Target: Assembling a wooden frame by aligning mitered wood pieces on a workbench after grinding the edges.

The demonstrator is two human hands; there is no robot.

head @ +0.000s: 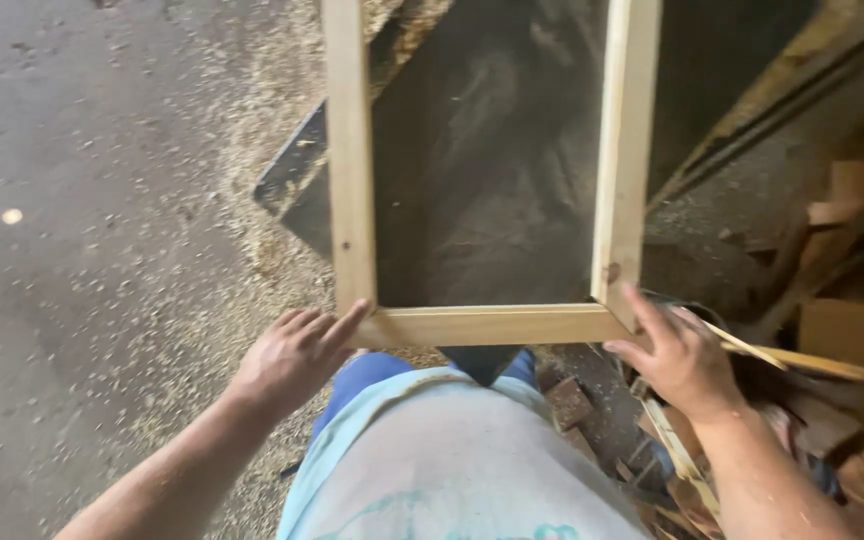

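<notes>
Both hands meet the near rail of a pale wooden frame (487, 325) held out over the sawdust-strewn floor (102, 250). The left hand (292, 355) has its fingers (337, 328) together, pressed flat against the frame's near left corner. The right hand (677, 355) has its fingers (642, 305) spread, touching the near right corner without closing round it. Wood offcuts (842, 350) lie just right of the right fingers. To hold the frame square, both corners want even pressure, I judge.
</notes>
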